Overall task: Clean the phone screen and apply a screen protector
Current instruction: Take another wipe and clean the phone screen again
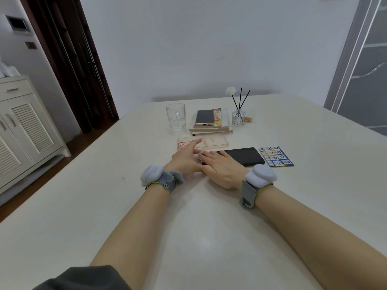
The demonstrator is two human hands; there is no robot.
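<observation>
A black phone point(245, 156) lies flat, screen up, on the cream table point(146, 206). My right hand point(222, 168) rests flat on its left end with fingers straight, fingertips over a small pale wipe-like piece point(201, 152) that I cannot make out clearly. My left hand point(187, 158) sits just left of the phone, fingers spread and relaxed, index finger reaching over a clear phone case point(211, 141). A blue and yellow packet point(276, 156) lies right of the phone.
Behind the case stand a glass mug point(176, 116), a stack of boxes point(211, 127) with a gold phone point(204, 117) on top, and a reed diffuser bottle point(238, 117). A white cabinet point(23, 126) stands at the left.
</observation>
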